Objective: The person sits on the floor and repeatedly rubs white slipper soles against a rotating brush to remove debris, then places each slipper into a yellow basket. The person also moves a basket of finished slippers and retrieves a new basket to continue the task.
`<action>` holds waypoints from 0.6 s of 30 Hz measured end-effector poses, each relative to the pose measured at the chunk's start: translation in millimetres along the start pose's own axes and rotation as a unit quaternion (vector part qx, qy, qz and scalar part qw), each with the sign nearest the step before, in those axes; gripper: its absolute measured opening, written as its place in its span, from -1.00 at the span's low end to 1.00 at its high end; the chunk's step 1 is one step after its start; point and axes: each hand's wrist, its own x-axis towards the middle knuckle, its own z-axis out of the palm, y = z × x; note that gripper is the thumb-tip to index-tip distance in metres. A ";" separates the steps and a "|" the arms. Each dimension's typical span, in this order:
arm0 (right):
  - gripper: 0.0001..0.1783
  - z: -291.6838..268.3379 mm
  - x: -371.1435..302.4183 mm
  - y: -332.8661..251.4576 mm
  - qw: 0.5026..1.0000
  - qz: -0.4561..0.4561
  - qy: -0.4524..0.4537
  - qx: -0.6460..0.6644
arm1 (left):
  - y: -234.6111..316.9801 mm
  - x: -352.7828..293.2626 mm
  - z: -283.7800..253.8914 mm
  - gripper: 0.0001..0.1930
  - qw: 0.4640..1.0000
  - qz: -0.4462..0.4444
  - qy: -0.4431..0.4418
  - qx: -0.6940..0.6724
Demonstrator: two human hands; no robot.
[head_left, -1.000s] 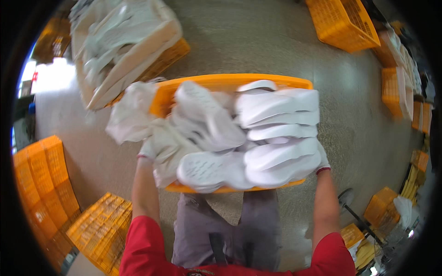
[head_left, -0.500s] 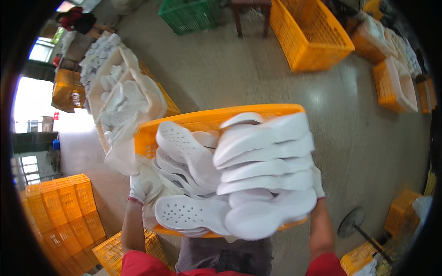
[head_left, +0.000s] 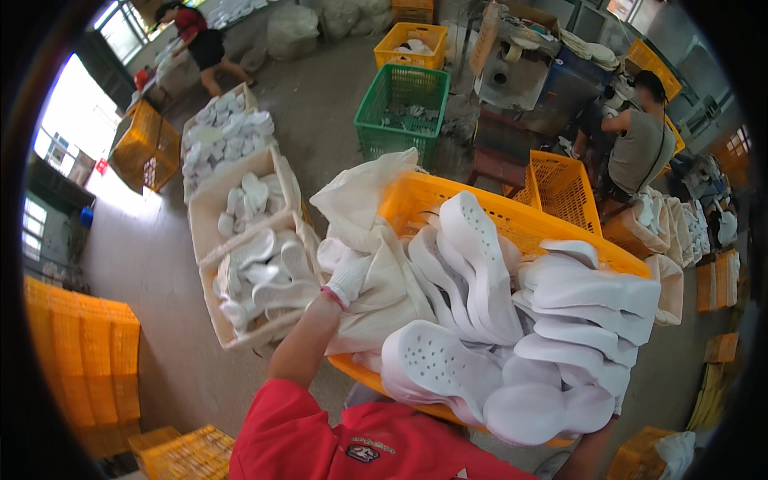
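I hold up an orange plastic crate (head_left: 512,210), tilted, in front of my body. It is piled with white foam shoe soles (head_left: 552,392), some pierced with small holes and stacked on edge at the right. A cream cloth liner (head_left: 384,300) hangs out over its left end. My left hand (head_left: 349,278), in a white knit glove, is closed on that end through the cloth; its fingertips are hidden. At the right end my right hand (head_left: 617,410) grips the crate, almost wholly covered by the soles, with little more than the wrist showing.
Cloth-lined bins of white soles (head_left: 264,276) stand in a row to the left. A green crate (head_left: 402,112) and orange crates (head_left: 564,188) lie ahead. One person (head_left: 640,144) sits at the far right; another (head_left: 204,44) bends at the far left. Stacked orange crates (head_left: 84,360) stand lower left.
The view has swung so that the crate appears farther right and tilted, its right end lower. The bins on the left and the seated person have come into fuller view. Both hands keep the crate.
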 end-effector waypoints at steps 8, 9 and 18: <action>-0.55 160.5 173.4 -55.2 0.998 -0.010 0.000 0.068 | 129.3 242.0 -62.6 -0.62 0.972 0.035 0.051 0.226; -0.54 179.4 203.5 -60.8 0.997 -0.006 -0.007 0.070 | 143.9 272.0 -71.9 -0.62 0.968 0.051 0.056 0.239; -0.50 411.1 520.3 -86.7 0.984 0.053 -0.120 0.120 | 245.1 540.2 -283.3 -0.58 0.850 0.151 0.100 0.496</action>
